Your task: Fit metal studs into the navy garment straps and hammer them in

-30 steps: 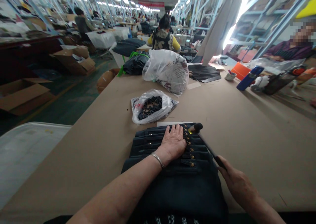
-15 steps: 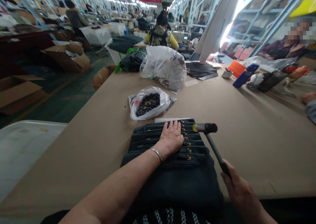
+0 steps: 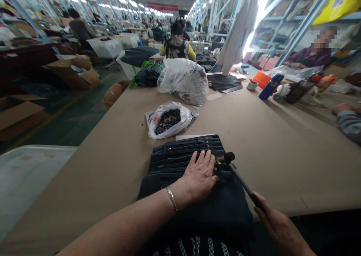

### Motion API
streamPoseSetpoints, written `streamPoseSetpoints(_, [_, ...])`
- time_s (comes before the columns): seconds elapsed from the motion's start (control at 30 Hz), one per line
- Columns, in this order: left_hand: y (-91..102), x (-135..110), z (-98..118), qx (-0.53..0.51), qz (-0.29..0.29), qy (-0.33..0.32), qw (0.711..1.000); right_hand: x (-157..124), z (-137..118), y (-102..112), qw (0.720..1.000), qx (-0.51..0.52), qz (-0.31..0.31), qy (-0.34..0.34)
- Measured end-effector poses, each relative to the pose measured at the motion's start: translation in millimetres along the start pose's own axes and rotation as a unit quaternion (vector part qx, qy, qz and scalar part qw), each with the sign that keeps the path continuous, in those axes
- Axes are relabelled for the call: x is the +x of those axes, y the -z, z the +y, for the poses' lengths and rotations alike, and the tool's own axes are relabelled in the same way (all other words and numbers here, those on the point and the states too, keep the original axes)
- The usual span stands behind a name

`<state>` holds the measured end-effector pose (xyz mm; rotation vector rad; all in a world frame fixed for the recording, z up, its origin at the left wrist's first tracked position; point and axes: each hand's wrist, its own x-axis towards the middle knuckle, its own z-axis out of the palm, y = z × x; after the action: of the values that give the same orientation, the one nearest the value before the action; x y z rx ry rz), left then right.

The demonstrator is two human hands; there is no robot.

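A stack of dark blue garments [image 3: 186, 154] with brass fittings lies fanned out on the brown table [image 3: 282, 143] in front of me. My left hand [image 3: 200, 175] lies flat on the stack with its fingers spread, a bracelet on the wrist. My right hand [image 3: 275, 222] grips the dark handle of a small hammer [image 3: 239, 177]. The hammer head rests on the garments just right of my left fingertips.
A clear bag of dark metal parts [image 3: 168, 120] sits beyond the stack, and a bigger white bag [image 3: 184, 81] farther back. A blue bottle [image 3: 269, 87] and an orange box [image 3: 261, 79] stand at the right. Another person's sleeve [image 3: 348, 120] rests on the table's right edge.
My left hand has slid nearer to me on the stack. The hammer head has come down from beside the far fittings onto the garments next to my fingers.
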<state>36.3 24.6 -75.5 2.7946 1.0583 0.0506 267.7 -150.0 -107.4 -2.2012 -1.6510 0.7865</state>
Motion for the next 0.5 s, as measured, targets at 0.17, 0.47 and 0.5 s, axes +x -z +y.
streamPoseSetpoints(0.17, [-14.8,-20,1,-0.003,-0.009,-0.001,1.0,1,0,-3,0.999,-0.008,-0.027,-0.015])
streamPoseSetpoints(0.47, [-11.6,-16,2,0.004,-0.009,0.001,1.0,7,-5,-1,0.998,-0.031,0.029,0.041])
streamPoseSetpoints(0.5, [-11.7,-17,2,0.005,-0.008,0.001,1.0,7,-4,0,0.998,-0.046,0.013,0.031])
